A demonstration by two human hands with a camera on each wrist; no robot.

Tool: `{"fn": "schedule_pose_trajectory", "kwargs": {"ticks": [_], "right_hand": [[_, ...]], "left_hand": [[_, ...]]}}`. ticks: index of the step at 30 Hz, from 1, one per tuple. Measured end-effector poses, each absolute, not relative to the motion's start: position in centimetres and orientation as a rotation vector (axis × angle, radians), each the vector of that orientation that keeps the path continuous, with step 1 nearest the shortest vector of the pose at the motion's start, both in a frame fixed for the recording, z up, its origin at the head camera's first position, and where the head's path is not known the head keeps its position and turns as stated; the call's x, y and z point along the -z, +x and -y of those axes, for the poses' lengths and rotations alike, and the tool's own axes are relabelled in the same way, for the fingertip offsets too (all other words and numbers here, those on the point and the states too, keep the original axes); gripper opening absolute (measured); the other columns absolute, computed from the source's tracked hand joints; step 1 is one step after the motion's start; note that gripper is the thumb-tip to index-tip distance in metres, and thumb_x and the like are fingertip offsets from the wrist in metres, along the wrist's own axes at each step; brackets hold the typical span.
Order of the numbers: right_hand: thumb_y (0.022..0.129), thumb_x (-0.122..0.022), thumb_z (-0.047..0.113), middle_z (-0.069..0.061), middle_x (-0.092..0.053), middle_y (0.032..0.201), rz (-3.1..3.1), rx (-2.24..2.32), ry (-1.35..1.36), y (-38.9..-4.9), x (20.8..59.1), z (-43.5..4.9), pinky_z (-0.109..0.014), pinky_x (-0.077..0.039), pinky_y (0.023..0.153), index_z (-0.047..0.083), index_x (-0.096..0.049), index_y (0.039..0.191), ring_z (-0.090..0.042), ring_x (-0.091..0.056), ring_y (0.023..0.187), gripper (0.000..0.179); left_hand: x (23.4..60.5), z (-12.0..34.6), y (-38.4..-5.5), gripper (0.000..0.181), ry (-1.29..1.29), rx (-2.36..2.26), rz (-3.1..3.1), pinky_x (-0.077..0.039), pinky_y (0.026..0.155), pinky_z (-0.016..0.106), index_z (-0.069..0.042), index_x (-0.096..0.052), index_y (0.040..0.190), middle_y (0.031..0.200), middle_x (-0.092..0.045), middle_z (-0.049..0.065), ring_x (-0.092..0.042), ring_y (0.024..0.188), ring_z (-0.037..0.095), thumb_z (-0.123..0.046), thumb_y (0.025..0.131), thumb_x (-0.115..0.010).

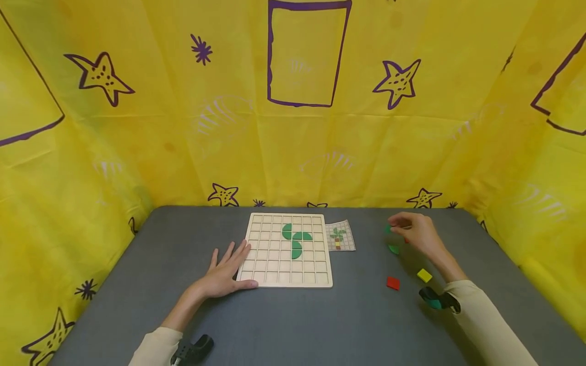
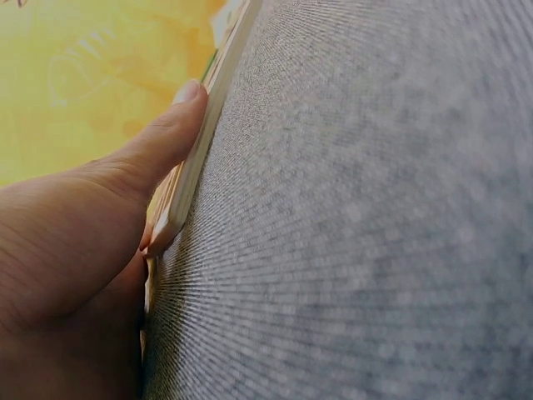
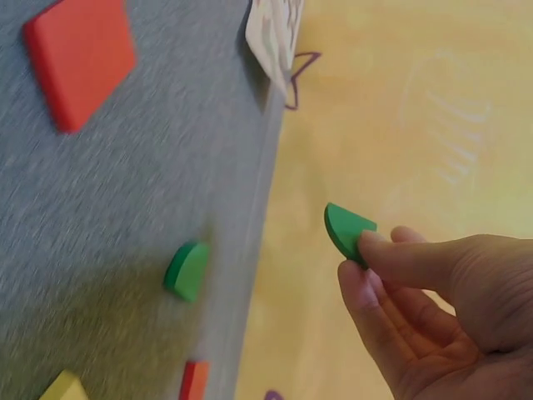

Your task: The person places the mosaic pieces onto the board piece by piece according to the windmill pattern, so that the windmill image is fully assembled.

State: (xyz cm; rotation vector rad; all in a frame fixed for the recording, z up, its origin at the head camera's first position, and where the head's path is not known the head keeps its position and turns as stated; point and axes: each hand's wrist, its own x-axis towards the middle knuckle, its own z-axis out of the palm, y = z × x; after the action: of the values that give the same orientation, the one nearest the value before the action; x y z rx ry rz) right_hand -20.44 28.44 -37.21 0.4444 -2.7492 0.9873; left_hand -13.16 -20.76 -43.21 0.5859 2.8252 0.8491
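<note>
My left hand (image 1: 223, 274) lies spread along the left side of a pale wooden grid board (image 1: 270, 278). Its fingertips touch the left edge and the thumb lies at the front edge, as the left wrist view also shows. Several green quarter-circle tiles (image 1: 296, 249) sit in the board's squares. Over to the right, my right hand (image 1: 418, 235) pinches a green quarter-circle tile (image 3: 346, 229) between thumb and fingers, raised above the table. Below that hand lies another green quarter-circle tile (image 3: 188, 272) on the table.
A pattern card (image 1: 346, 236) touches the board's right side. Right of it on the grey table (image 1: 293, 325) lie a red square tile (image 1: 392, 283), a yellow square tile (image 1: 424, 275) and another red tile (image 3: 194, 381), partly hidden in the head view. Yellow patterned cloth (image 1: 293, 162) surrounds the table.
</note>
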Motion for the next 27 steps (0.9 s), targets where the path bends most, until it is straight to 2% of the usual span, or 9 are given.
{"fn": "schedule_pose_trajectory", "kwargs": {"ticks": [4,6,12,27], "right_hand": [[0.089,-0.069,0.002,-0.018,-0.072,0.099,2.739,-0.979,0.461,-20.7,37.0,-27.5,-0.046,-0.056,0.075,0.000,-0.071,0.107,-0.034,-0.069,0.089,0.018],[0.089,-0.070,0.002,-0.018,-0.072,0.099,2.738,-0.983,0.462,-20.8,36.9,-27.1,-0.048,-0.056,0.077,0.000,-0.072,0.106,-0.034,-0.069,0.089,0.017],[0.089,-0.070,0.002,-0.015,-0.072,0.098,2.737,-0.992,0.478,-20.8,36.9,-25.7,-0.047,-0.056,0.077,0.001,-0.072,0.106,-0.032,-0.068,0.088,0.017],[0.088,-0.070,-0.001,-0.018,-0.072,0.102,2.701,-1.083,0.589,-21.8,35.9,-21.6,-0.046,-0.055,0.081,-0.003,-0.071,0.109,-0.033,-0.068,0.092,0.022]], "left_hand": [[42.8,20.8,-13.2,0.102,0.569,-0.815,-2.817,0.014,0.107,0.068,-0.004,-0.018,0.156,0.163,-0.010,0.018,0.000,0.147,0.046,-0.054,0.084,-0.070],[42.7,20.7,-13.2,0.102,0.559,-0.794,-2.810,0.014,0.108,0.067,-0.005,-0.017,0.157,0.163,-0.009,0.017,0.001,0.147,0.045,-0.055,0.085,-0.069],[43.2,20.6,-12.8,0.103,0.546,-0.785,-2.797,0.014,0.108,0.066,-0.006,-0.016,0.157,0.164,-0.008,0.014,0.001,0.148,0.043,-0.057,0.085,-0.068],[42.8,20.7,-13.0,0.103,0.546,-0.794,-2.807,0.013,0.108,0.067,-0.005,-0.016,0.157,0.163,-0.008,0.016,0.001,0.147,0.045,-0.056,0.085,-0.069]]}}
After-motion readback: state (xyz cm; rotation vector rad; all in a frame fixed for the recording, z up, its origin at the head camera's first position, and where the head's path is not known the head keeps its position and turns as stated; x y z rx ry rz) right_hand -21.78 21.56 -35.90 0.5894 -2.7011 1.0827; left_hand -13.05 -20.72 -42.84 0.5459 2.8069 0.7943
